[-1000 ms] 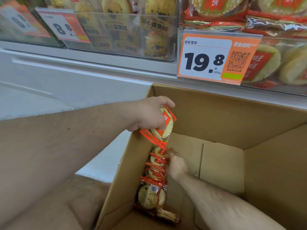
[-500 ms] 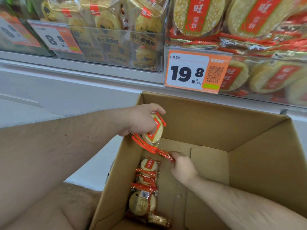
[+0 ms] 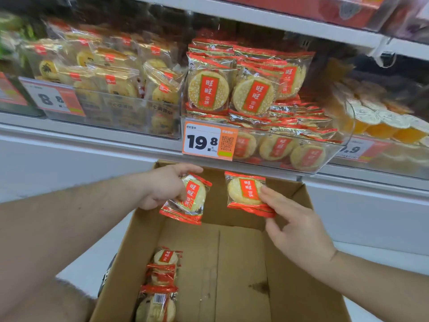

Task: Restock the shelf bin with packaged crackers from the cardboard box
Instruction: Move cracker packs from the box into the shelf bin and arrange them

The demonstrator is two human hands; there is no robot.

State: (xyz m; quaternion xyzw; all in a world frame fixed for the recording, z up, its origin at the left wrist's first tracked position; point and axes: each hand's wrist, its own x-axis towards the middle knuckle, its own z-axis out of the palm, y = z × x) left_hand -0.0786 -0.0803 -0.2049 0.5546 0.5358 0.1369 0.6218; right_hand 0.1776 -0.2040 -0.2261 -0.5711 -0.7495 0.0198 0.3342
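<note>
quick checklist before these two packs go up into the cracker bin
1. Left hand has a firm hold on its cracker pack: ok, fingers and thumb curl round it.
2. Right hand has a firm hold on its cracker pack: not ok, only the fingertips pinch its lower right corner.
3. Right bin picked: ok, the shelf bin behind the 19.8 price tag holds the same red-label packs.
4. Room in the bin: cannot tell, packs are piled well above its front wall.
5. Path upward clear: ok, nothing lies between the hands and the bin.
6. Stock left in the cardboard box: ok, remaining packs lie along its left side.
</note>
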